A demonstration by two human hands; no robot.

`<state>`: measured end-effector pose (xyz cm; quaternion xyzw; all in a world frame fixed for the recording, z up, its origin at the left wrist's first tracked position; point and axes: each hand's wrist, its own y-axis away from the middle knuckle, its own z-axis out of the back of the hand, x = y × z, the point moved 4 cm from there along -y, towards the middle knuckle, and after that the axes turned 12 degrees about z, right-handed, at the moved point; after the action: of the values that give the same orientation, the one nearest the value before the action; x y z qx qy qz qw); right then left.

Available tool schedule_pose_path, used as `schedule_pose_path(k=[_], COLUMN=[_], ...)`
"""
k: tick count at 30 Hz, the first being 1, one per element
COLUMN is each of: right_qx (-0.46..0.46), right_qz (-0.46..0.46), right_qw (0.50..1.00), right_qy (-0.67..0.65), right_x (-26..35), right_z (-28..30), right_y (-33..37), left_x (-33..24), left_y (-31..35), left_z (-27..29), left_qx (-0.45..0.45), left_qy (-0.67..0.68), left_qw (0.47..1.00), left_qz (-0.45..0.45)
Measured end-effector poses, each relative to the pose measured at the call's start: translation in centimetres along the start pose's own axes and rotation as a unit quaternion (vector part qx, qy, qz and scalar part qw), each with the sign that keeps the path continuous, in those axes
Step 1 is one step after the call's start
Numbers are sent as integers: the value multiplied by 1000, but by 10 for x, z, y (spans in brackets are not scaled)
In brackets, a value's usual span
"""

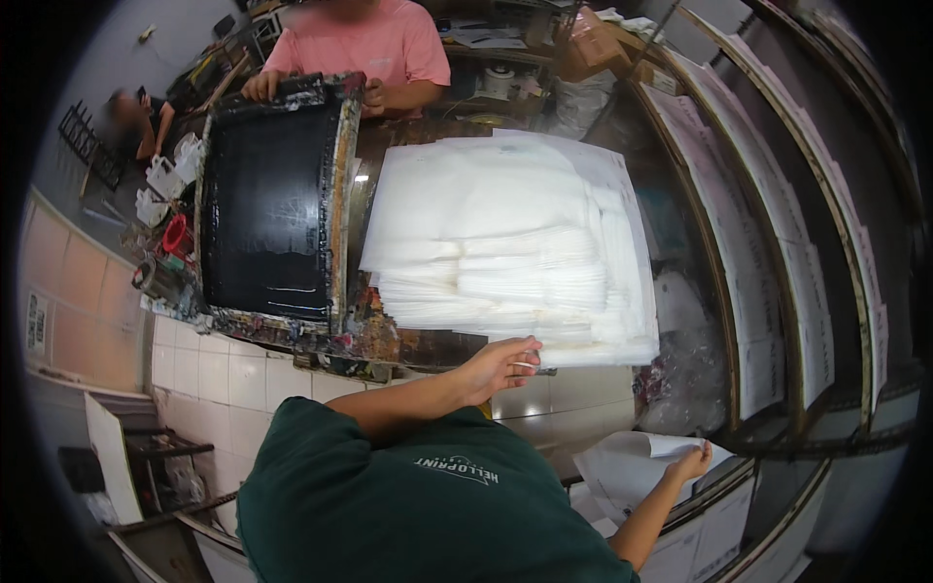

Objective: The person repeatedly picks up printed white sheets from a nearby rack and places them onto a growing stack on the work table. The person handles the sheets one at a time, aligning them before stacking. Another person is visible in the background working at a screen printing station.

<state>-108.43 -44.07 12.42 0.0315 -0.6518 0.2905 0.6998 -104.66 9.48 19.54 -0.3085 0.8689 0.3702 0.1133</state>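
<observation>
My left hand (501, 371) is at the near edge of a tall stack of thin white sheets (505, 214), fingers loosely bent and apart, with nothing visibly held. Low on the right, my right hand (692, 461) pinches the edge of a single white sheet (622, 476) with faint print on it. That sheet curls and hangs beside a lower rack (724, 491). Left of the stack, a screen printing frame (267, 209) with a black inked surface stands tilted up. A co-worker in a pink shirt (360, 44) grips its far edge with both hands.
Tall drying racks (714, 243) filled with printed sheets rise along the right. A red container (178, 236) and ink-stained clutter crowd the table's left end. Another person (146, 121) is at the far left. Cardboard boxes (593, 49) and a white sack (580, 102) stand behind the table.
</observation>
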Motion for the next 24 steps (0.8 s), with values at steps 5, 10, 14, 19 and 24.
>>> schedule_pose_path(k=[5, 10, 14, 19, 24], right_qx=[1, -56, -53, 4, 72], right_qz=[-78, -68, -110, -115, -75], right_qw=[995, 996, 991, 993, 991], right_qy=[-55, 15, 60, 35, 80], right_x=[9, 18, -19, -75, -79], right_z=[-16, -18, -15, -40, -88], right_y=[-61, -76, -81, -103, -153], left_x=[-46, -101, -131, -149, -156], left_y=[-44, -90, -116, -142, -149], left_z=[-49, -86, -84, -50, -11], left_qx=[52, 72, 16, -69, -154], left_qy=[28, 98, 169, 278, 368], left_qw=[994, 976, 949, 873, 788], left_qz=[-93, -184, -267, -394, -468])
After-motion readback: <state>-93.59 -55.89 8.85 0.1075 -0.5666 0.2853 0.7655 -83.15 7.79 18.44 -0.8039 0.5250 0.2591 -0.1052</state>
